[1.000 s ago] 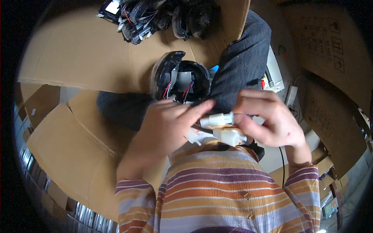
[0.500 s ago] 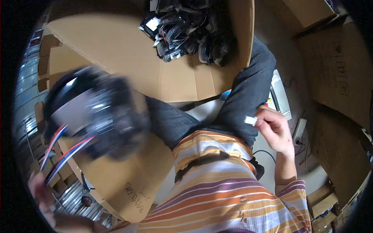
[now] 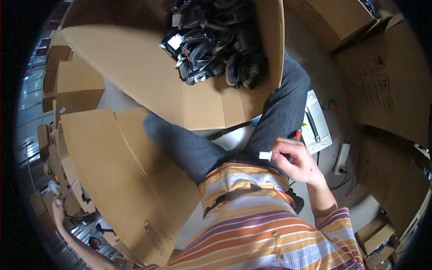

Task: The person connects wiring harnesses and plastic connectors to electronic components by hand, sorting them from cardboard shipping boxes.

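Note:
My right hand (image 3: 294, 159) is in front of my lap, its thumb and fingers pinched on a small white connector (image 3: 265, 155). My left arm stretches out to the far left, where my left hand (image 3: 58, 210) shows small near the picture's rim. Its fingers look closed, with a small pale piece (image 3: 54, 187) at their tips; what it is I cannot make out. Thin wires (image 3: 71, 190) run close by that hand, and a dark shiny thing (image 3: 85, 219) lies just beside it, partly blurred.
Between my knees leans an open carton (image 3: 153, 85) with a heap of black wired units (image 3: 202, 49) inside. A cardboard flap (image 3: 121, 166) spreads at my left. On the right are a white metal box (image 3: 317, 123), a power strip (image 3: 342, 158) with cords, and large cartons (image 3: 382, 90).
The blurred black unit with coloured wires, before at the left in front of my body, is gone from there. My left arm reaches farther out left. My right hand moved slightly left, still pinching the connector.

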Demonstrator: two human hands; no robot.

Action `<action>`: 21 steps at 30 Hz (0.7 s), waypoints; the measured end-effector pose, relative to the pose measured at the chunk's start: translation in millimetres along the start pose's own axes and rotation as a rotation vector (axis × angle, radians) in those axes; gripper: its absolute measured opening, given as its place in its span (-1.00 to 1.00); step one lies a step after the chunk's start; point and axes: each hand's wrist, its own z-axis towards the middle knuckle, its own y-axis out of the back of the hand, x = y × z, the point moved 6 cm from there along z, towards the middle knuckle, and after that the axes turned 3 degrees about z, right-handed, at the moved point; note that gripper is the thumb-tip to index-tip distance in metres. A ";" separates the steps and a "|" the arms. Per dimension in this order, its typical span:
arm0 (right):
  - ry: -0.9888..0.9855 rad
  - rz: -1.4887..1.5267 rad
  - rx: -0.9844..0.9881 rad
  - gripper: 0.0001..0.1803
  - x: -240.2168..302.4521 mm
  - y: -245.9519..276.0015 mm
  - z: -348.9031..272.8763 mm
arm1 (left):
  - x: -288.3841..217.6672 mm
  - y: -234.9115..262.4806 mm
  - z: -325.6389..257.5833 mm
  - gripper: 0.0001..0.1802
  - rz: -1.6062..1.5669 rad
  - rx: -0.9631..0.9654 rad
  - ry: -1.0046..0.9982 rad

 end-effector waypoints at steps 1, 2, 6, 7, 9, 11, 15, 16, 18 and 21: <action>0.005 0.003 0.035 -0.90 -1.8 -1.6 0.8 | -50.0 19.1 -19.0 -0.50 0.037 0.018 0.069; 0.014 0.030 0.020 -0.90 -5.4 7.8 -3.9 | -2.3 28.8 -10.2 -0.49 0.083 0.027 0.113; -0.009 0.097 0.010 -0.91 -11.0 15.4 0.3 | -162.7 95.7 23.4 -0.65 -0.153 -0.125 -0.259; -0.013 0.088 0.003 -0.92 -11.1 13.9 3.0 | -237.0 99.3 27.4 -0.75 0.002 -0.276 -0.527; -0.045 0.058 -0.053 -0.92 -23.4 18.3 7.8 | -393.9 59.4 49.4 -0.84 -0.151 -0.112 -1.027; -0.031 0.101 -0.042 -0.92 -23.0 23.5 8.8 | -483.0 13.2 55.5 -0.79 -0.453 -0.002 -1.282; -0.130 0.146 -0.053 -0.91 -32.7 29.6 10.0 | -601.0 -99.0 111.5 -0.72 -0.483 0.155 -1.155; -0.158 0.141 -0.054 -0.91 -38.3 32.8 11.8 | -620.2 -124.5 127.5 -0.70 -0.534 0.205 -1.042; -0.230 0.168 -0.076 -0.90 -49.8 41.9 12.8 | -651.7 -162.6 143.3 -0.70 -0.504 0.299 -0.805; -0.303 0.202 -0.100 -0.90 -58.3 53.4 17.7 | -678.8 -207.3 155.5 -0.68 -0.386 0.259 -0.700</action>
